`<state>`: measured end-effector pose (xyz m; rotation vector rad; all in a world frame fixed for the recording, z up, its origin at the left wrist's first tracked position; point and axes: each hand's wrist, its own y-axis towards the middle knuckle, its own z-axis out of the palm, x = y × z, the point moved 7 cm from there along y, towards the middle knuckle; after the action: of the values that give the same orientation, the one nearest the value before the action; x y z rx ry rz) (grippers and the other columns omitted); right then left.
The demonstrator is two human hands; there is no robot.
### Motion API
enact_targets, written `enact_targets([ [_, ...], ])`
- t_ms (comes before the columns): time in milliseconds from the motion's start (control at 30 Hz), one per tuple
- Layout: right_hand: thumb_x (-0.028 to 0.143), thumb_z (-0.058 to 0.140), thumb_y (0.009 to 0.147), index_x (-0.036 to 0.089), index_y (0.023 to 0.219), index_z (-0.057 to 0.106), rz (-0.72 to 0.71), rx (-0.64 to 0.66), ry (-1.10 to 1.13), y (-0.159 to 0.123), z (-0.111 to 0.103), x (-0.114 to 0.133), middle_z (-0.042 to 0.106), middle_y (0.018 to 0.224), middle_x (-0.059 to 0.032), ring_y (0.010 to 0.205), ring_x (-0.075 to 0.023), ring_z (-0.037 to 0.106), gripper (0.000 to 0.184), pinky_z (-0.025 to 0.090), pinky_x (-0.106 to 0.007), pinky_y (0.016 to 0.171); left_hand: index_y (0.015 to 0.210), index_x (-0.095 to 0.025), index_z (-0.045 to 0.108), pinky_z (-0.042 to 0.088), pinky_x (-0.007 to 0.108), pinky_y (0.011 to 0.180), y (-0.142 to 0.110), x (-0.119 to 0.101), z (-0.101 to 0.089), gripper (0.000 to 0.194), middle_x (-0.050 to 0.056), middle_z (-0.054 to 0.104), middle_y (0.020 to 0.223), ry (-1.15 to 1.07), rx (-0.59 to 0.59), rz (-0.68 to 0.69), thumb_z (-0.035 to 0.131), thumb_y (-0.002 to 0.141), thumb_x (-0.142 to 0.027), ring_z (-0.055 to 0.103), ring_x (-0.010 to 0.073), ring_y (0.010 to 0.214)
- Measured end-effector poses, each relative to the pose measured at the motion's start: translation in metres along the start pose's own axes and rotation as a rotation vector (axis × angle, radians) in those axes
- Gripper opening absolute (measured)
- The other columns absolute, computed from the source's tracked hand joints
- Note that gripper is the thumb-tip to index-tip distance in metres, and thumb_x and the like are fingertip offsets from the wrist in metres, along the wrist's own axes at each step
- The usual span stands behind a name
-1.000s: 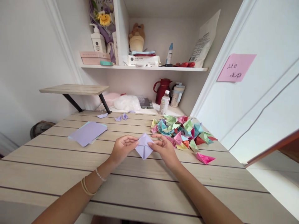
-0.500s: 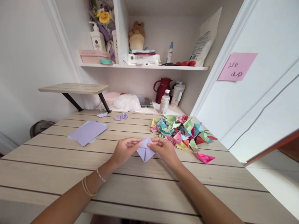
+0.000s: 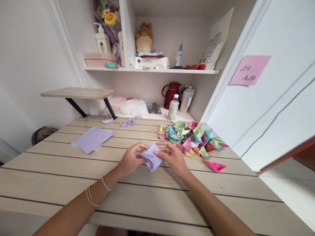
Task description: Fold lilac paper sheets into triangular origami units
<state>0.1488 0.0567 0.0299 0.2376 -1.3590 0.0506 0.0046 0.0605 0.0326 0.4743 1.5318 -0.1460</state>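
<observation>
A partly folded lilac paper piece [image 3: 152, 158] sits between my two hands just above the wooden table [image 3: 147, 193]. My left hand [image 3: 131, 157] pinches its left side, fingers curled round the edge. My right hand [image 3: 172, 156] grips its right side with thumb and fingers closed on the paper. A heap of several folded paper shapes [image 3: 192, 137] in pink, green, blue and yellow lies just right of my right hand. A single pink folded shape [image 3: 215, 166] rests apart, nearer the table's right edge.
A stack of lilac paper sheets [image 3: 92, 139] lies at the left. Small lilac folded bits [image 3: 128, 123] sit at the back. Behind stand a plastic bottle [image 3: 173, 108], a red jug [image 3: 171, 94] and a raised wooden shelf [image 3: 78, 93]. A white wall with a pink note [image 3: 249, 70] bounds the right.
The lilac paper has gone from a flat pointed shape to a puffed, partly opened one. Both hands have closed in on it, the fingers pushing its sides together.
</observation>
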Motion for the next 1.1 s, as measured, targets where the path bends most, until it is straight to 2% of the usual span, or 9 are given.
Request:
enact_targets([
  [133, 0.030, 0.075, 0.056, 0.020, 0.088, 0.063, -0.009, 0.124, -0.023, -0.003, 0.010, 0.005, 0.067, 0.085, -0.0037, 0.077, -0.0198, 0.063, 0.036, 0.049, -0.030, 0.067, 0.073, -0.015, 0.064, 0.048, 0.027, 0.066, 0.000, -0.006, -0.005, 0.014, 0.006, 0.064, 0.082, 0.173, -0.019, 0.126, 0.069, 0.064, -0.024, 0.060, 0.0184, 0.077],
  [233, 0.026, 0.077, 0.053, 0.020, 0.084, 0.065, 0.029, 0.207, -0.027, -0.006, 0.019, 0.004, 0.068, 0.079, -0.0009, 0.073, -0.0184, 0.063, 0.034, 0.049, -0.030, 0.067, 0.074, -0.016, 0.067, 0.047, 0.026, 0.065, -0.003, -0.014, -0.008, 0.012, 0.007, 0.065, 0.080, 0.295, -0.069, 0.207, 0.068, 0.066, -0.025, 0.060, 0.0181, 0.074],
  [333, 0.026, 0.075, 0.055, 0.019, 0.082, 0.065, 0.017, 0.220, -0.031, -0.007, 0.023, 0.004, 0.067, 0.073, 0.0002, 0.068, -0.0163, 0.062, 0.030, 0.049, -0.028, 0.064, 0.074, -0.016, 0.068, 0.045, 0.025, 0.063, -0.004, -0.019, -0.009, 0.012, 0.006, 0.065, 0.076, 0.374, -0.103, 0.226, 0.065, 0.069, -0.026, 0.059, 0.0173, 0.072],
  [467, 0.031, 0.073, 0.060, 0.017, 0.079, 0.064, -0.026, 0.152, -0.022, -0.006, 0.020, 0.005, 0.066, 0.075, -0.0023, 0.069, -0.0160, 0.060, 0.025, 0.047, -0.028, 0.063, 0.070, -0.015, 0.067, 0.044, 0.024, 0.062, -0.004, -0.018, -0.009, 0.016, 0.005, 0.065, 0.073, 0.370, -0.113, 0.191, 0.060, 0.074, -0.029, 0.058, 0.0165, 0.070],
  [600, 0.038, 0.068, 0.066, 0.016, 0.070, 0.062, -0.054, 0.008, -0.082, -0.003, 0.008, 0.004, 0.060, 0.062, -0.0010, 0.056, -0.0123, 0.054, 0.023, 0.042, -0.023, 0.052, 0.070, -0.014, 0.068, 0.045, 0.025, 0.063, -0.002, -0.013, -0.008, 0.020, 0.004, 0.066, 0.074, 0.289, -0.115, 0.122, 0.057, 0.075, -0.031, 0.059, 0.0176, 0.072],
  [700, 0.041, 0.067, 0.065, 0.016, 0.065, 0.058, -0.039, -0.002, -0.103, -0.002, 0.005, 0.002, 0.054, 0.054, 0.0014, 0.050, -0.0101, 0.048, 0.026, 0.035, -0.022, 0.046, 0.085, -0.014, 0.067, 0.047, 0.026, 0.064, -0.002, -0.008, -0.007, 0.022, 0.005, 0.068, 0.079, 0.150, -0.119, 0.030, 0.061, 0.072, -0.031, 0.061, 0.0183, 0.073],
  [833, 0.041, 0.069, 0.062, 0.017, 0.060, 0.053, -0.014, 0.037, -0.098, -0.003, 0.007, 0.001, 0.051, 0.052, 0.0033, 0.049, -0.0094, 0.045, 0.028, 0.031, -0.021, 0.045, 0.109, -0.015, 0.057, 0.049, 0.026, 0.063, -0.003, -0.001, -0.006, 0.046, 0.005, 0.068, 0.078, 0.013, -0.124, -0.089, 0.067, 0.067, -0.029, 0.063, 0.0164, 0.069],
  [1000, 0.041, 0.070, 0.059, 0.018, 0.059, 0.052, 0.025, 0.047, -0.125, -0.004, 0.008, 0.000, 0.052, 0.053, 0.0029, 0.049, -0.0094, 0.046, 0.030, 0.032, -0.021, 0.045, 0.083, -0.012, 0.068, 0.050, 0.029, 0.068, -0.001, 0.004, -0.010, 0.027, 0.008, 0.070, 0.081, 0.043, -0.158, -0.111, 0.068, 0.064, -0.031, 0.064, 0.0197, 0.074],
  [1100, 0.039, 0.071, 0.059, 0.017, 0.062, 0.052, 0.021, 0.035, -0.110, -0.003, 0.006, 0.000, 0.055, 0.057, 0.0018, 0.051, -0.0102, 0.049, 0.029, 0.035, -0.021, 0.047, 0.080, -0.014, 0.069, 0.050, 0.030, 0.071, -0.001, 0.004, -0.011, 0.023, 0.007, 0.071, 0.083, 0.077, -0.165, -0.086, 0.067, 0.065, -0.031, 0.064, 0.0206, 0.077],
])
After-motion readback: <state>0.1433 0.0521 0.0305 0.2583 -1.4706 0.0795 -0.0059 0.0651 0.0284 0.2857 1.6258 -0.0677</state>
